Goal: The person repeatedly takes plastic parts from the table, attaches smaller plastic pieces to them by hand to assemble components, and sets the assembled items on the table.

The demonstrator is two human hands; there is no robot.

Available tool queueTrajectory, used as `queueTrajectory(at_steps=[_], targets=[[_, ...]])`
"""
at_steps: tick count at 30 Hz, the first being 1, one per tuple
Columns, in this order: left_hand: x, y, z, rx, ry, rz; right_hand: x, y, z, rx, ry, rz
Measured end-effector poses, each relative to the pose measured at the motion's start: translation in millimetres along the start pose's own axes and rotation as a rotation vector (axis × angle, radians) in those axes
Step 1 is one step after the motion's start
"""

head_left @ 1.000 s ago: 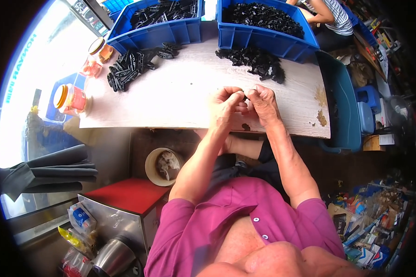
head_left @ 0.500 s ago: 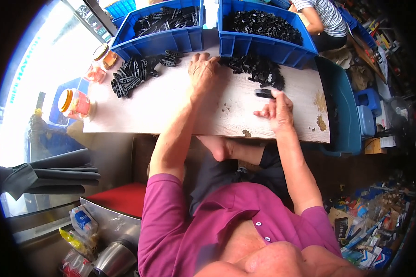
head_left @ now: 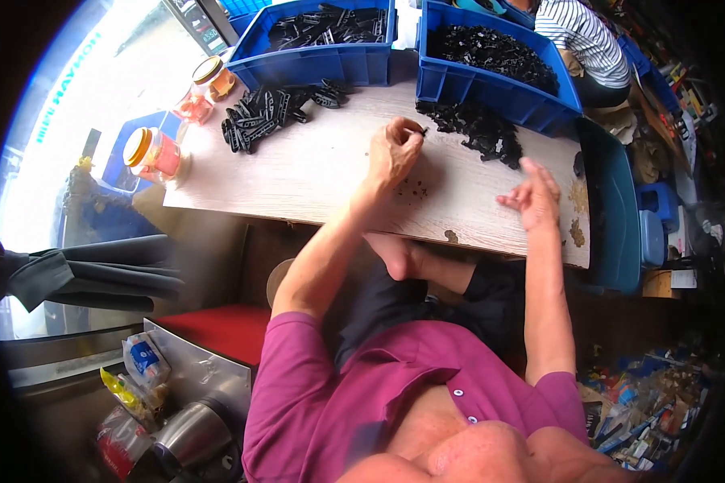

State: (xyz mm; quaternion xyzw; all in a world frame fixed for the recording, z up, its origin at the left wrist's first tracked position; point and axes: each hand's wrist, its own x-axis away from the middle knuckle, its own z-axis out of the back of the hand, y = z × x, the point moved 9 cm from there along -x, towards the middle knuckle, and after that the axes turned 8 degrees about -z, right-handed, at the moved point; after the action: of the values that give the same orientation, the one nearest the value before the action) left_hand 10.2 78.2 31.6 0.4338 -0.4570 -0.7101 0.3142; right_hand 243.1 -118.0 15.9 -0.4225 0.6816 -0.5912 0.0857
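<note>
Two loose heaps lie on my table (head_left: 298, 181) in the head view: long black clips (head_left: 254, 121) at left, small black bits (head_left: 487, 137) at right. Beyond them, the left bin (head_left: 318, 74) and right bin (head_left: 491, 103) look well filled, so plenty seems left to handle; what is finished I cannot count. My left hand (head_left: 395, 157) is closed at the fingertips, pinching a dark piece (head_left: 424, 130) near the right heap. My right hand (head_left: 537, 196) is partly open, fingers loosely spread near the right edge, seemingly holding nothing. Past it, by the tub (head_left: 627, 221), a black thing (head_left: 578, 163) shows, too small to identify. Shadow hides most of the tub's inside; the co-worker (head_left: 584, 40) is cut off at the far edge.
</note>
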Motion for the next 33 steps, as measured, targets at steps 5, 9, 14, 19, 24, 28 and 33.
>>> queueTrajectory(at_steps=[5,9,14,19,24,28,33], targets=[[49,-5,-48,0.663,-0.093,0.406,15,34,-69,0.081,-0.294,-0.077],[67,5,-72,0.875,-0.088,0.436,14,40,-79,0.203,-0.328,-0.023],[68,-1,-68,0.866,-0.053,0.438,19,39,-88,0.217,-0.383,0.047],[70,-3,-66,0.862,-0.038,0.43,23,40,-92,0.229,-0.416,0.076],[73,3,-63,0.786,-0.038,0.325,18,43,-85,0.297,-0.369,0.103],[58,25,43,-0.123,0.258,-0.213,23,37,-77,0.151,-0.368,0.101],[16,16,208,-1.155,0.573,-0.449,25,38,-86,0.159,-0.387,0.103]])
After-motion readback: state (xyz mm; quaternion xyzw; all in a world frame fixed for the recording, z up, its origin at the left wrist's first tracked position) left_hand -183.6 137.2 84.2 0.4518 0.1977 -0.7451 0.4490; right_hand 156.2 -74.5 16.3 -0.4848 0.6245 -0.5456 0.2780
